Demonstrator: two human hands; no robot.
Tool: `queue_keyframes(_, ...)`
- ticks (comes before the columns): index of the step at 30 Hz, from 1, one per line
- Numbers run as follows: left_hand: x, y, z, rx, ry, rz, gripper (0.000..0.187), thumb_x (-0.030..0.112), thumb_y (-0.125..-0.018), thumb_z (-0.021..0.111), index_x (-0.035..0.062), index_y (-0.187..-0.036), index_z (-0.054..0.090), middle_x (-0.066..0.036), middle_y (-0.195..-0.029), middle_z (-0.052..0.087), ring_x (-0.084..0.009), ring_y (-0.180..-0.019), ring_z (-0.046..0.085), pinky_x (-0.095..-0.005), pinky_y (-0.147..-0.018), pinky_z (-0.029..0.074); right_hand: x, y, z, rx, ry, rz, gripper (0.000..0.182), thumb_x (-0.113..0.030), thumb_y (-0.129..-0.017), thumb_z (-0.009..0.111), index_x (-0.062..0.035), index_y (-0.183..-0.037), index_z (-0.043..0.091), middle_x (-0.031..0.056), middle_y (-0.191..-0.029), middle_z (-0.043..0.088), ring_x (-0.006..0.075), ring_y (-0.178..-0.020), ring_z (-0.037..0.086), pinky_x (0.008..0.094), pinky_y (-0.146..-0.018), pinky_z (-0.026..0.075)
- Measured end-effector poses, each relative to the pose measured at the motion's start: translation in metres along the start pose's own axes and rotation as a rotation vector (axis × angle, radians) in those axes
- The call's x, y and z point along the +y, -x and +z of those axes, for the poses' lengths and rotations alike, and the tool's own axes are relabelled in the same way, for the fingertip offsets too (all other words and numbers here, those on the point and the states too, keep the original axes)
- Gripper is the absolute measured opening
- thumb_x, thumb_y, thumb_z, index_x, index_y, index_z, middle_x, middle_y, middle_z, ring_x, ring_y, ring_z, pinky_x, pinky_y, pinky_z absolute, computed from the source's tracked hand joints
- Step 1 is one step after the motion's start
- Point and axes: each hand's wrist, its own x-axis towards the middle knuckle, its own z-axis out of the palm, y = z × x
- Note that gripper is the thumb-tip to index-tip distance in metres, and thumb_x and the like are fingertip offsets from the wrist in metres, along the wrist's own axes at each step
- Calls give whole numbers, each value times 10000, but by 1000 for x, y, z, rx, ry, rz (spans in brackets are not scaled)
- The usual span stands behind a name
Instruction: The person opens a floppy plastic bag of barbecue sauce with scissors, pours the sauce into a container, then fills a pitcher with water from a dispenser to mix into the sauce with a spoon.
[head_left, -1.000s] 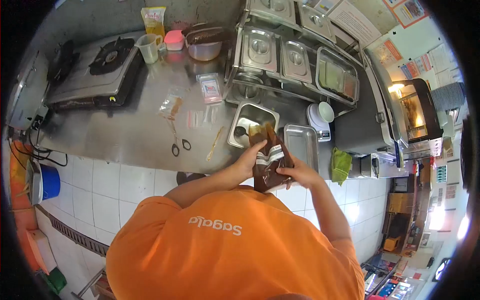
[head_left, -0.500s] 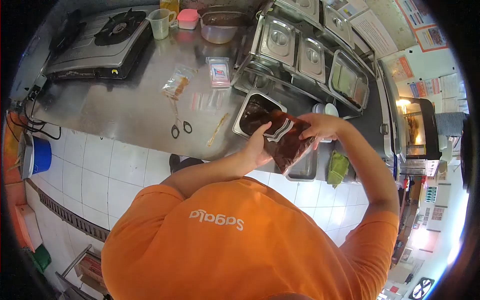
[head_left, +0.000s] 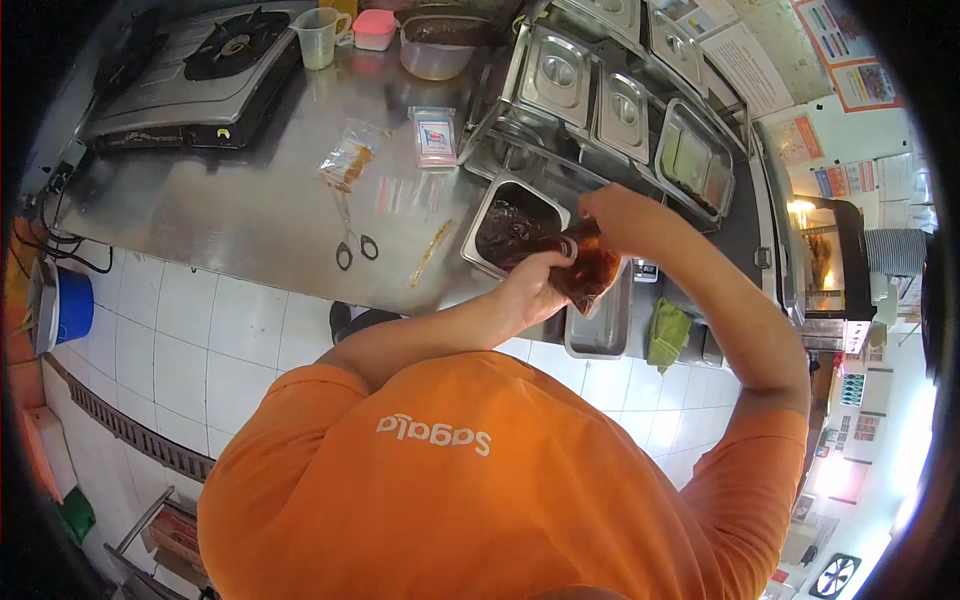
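A plastic bag of dark reddish-brown sauce (head_left: 592, 272) is tilted over a steel food pan (head_left: 470, 250), its lower left end at the pan's rim. Dark sauce (head_left: 508, 225) lies in the pan with a rippled surface. My left hand (head_left: 533, 292) is closed around the bag's near side, thumb on top. At its far right edge, my right hand (head_left: 622, 218) is closed on the bag, fingertips partly hidden. Left of the pan lie a torn yellowish plastic strip (head_left: 430, 254) and scissors (head_left: 357, 250).
Lidded steel pans (head_left: 556, 75) stand in a rack behind. A shallow steel tray (head_left: 598, 330) and a green cloth (head_left: 667, 335) are at the near right. Small plastic packets (head_left: 434, 138) and a gas stove (head_left: 190, 85) are to the left.
My right hand has moved up and left along the bag, which now looks more bunched and shorter. More of the sauce in the pan is visible, with ripples.
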Motion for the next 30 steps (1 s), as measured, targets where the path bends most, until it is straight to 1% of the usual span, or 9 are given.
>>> queue_keyframes(4, 12, 14, 29, -72, 167, -69, 371, 188, -926, 357, -58, -1204, 343, -242, -1146, 489, -386, -1062, 503, -549, -937, 389, -28, 20, 7, -22, -15, 117, 134, -87, -706, 614, -29, -827, 617, 166, -852, 638, 301, -794, 635, 389, -678, 509)
queue_keyframes(7, 9, 1, 18, 174, 99, -5, 370, 253, -944, 330, -51, -1137, 413, -224, -1059, 535, -384, -1014, 522, -531, -894, 413, -43, 40, 16, -90, 98, 59, 81, -104, -734, 589, -41, -780, 606, 134, -919, 639, 295, -898, 612, 383, -711, 498)
queue_keyframes(9, 8, -8, 1, 162, 34, -4, 359, 242, -947, 327, -47, -1138, 422, -218, -1059, 540, -372, -997, 533, -513, -891, 423, -43, 53, 29, 128, 125, -135, 215, -246, -745, 624, -51, -831, 650, 132, -850, 630, 297, -885, 604, 390, -762, 481)
queue_keyframes(13, 8, -6, 1, 138, -100, -59, 328, 188, -946, 314, -39, -1146, 442, -204, -1063, 553, -330, -962, 560, -463, -878, 449, -44, 72, 35, 482, -244, -48, 395, -373, -743, 641, -30, -938, 643, 161, -891, 615, 311, -982, 564, 390, -823, 447)
queue_keyframes(15, 5, -3, 6, 169, -142, -18, 320, 175, -944, 317, -28, -1145, 461, -184, -1082, 556, -304, -971, 558, -433, -867, 447, -36, 69, 65, 515, -583, 447, 571, -483, -752, 620, 27, -1008, 596, 222, -894, 608, 326, -960, 579, 391, -798, 454)
queue_keyframes(16, 3, -3, 6, 202, -184, 29, 313, 162, -941, 321, -18, -1143, 480, -165, -1101, 560, -278, -980, 555, -402, -857, 444, -35, 66, 81, 516, -582, 451, 571, -483, -752, 620, 27, -1008, 596, 222, -894, 608, 326, -960, 579, 391, -798, 454)
queue_keyframes(19, -1, -4, 3, 120, -115, -13, 323, 186, -941, 319, -7, -1126, 498, -158, -1072, 575, -279, -1004, 547, -402, -870, 429, -40, 62, 105, 488, -816, 584, 545, -407, -796, 610, 79, -1034, 546, 232, -847, 622, 286, -821, 630, 346, -715, 483)
queue_keyframes(24, 2, -9, -16, 30, -129, -14, 349, 233, -944, 318, -2, -1122, 504, -158, -1060, 581, -291, -1021, 534, -429, -904, 401, -48, 66, 113, 509, -1457, 434, 238, -37, -875, 491, 72, -1080, 542, 64, -667, 604, 111, -540, 567, 233, -522, 463)
queue_keyframes(30, 0, -14, -26, 47, -32, 92, 379, 278, -952, 320, -12, -1142, 474, -148, -1077, 570, -286, -1027, 529, -429, -907, 398, -67, 82, 91, 555, -1383, 488, 240, -12, -882, 447, 36, -1073, 583, 51, -696, 600, 89, -541, 537, 220, -504, 441)
